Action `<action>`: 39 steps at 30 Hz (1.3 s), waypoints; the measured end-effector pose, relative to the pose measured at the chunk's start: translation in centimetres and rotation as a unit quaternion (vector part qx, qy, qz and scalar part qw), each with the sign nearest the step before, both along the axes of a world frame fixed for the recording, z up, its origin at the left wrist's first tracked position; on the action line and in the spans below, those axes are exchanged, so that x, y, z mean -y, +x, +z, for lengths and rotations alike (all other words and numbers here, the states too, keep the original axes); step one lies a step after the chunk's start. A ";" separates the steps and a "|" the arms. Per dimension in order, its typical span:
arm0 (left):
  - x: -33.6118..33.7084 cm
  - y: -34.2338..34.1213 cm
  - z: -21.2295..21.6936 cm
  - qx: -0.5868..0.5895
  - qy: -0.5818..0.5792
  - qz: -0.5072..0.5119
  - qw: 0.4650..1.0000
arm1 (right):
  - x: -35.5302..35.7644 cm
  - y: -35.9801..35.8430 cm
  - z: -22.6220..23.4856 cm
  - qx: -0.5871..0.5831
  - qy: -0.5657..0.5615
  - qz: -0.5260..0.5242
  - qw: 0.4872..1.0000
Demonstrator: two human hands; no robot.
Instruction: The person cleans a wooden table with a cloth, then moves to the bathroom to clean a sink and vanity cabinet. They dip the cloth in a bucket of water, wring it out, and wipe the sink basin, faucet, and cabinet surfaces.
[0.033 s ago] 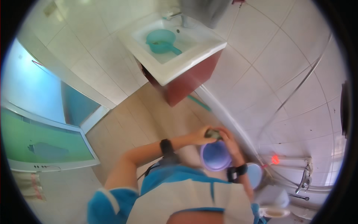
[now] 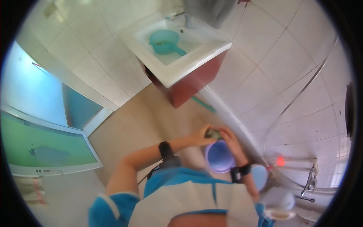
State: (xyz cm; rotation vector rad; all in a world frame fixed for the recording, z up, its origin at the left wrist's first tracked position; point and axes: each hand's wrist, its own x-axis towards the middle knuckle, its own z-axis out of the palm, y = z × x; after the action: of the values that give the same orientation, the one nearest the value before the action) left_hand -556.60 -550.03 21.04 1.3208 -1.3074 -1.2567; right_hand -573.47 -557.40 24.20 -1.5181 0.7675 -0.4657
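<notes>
Beyond the fingers, up and away from them, a white rectangular ceramic washbasin (image 2: 196, 49) sits on a dark red cabinet (image 2: 193, 81), and inside the basin lies a teal plastic scoop with a straight handle (image 2: 165, 41). White square wall tiles (image 2: 287, 75) run along the right of the fingers, and the beige tiled floor (image 2: 128, 125) spreads to their left and below. Just under the fingers is a round lilac plastic cup (image 2: 219, 157), its open mouth facing up. The right hand (image 2: 231, 142) curls over the cup's far rim, fingers bent and close together around it. The left hand (image 2: 200, 137) meets it there, fingers pinched shut on a small dark greenish lump (image 2: 213, 133) held right at the cup's rim; what the lump is cannot be told. Both wrists carry black bands.
</notes>
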 end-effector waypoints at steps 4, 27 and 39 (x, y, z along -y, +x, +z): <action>-3.7 7.8 3.2 0.031 -0.024 0.117 0.992 | -1.0 8.8 1.0 0.021 0.041 0.097 0.994; 14.6 25.4 7.7 0.138 -0.017 0.008 0.990 | 14.3 23.5 2.4 -0.007 0.090 0.088 0.992; 19.2 31.8 11.6 0.032 -0.026 -0.101 0.994 | 13.1 28.9 6.9 0.059 -0.095 -0.160 0.981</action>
State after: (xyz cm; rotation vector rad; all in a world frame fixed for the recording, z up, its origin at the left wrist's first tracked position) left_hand -524.75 -569.25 32.60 1.2246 -1.5400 -1.3153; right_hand -544.56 -570.49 31.10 -1.5308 0.8966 -0.8832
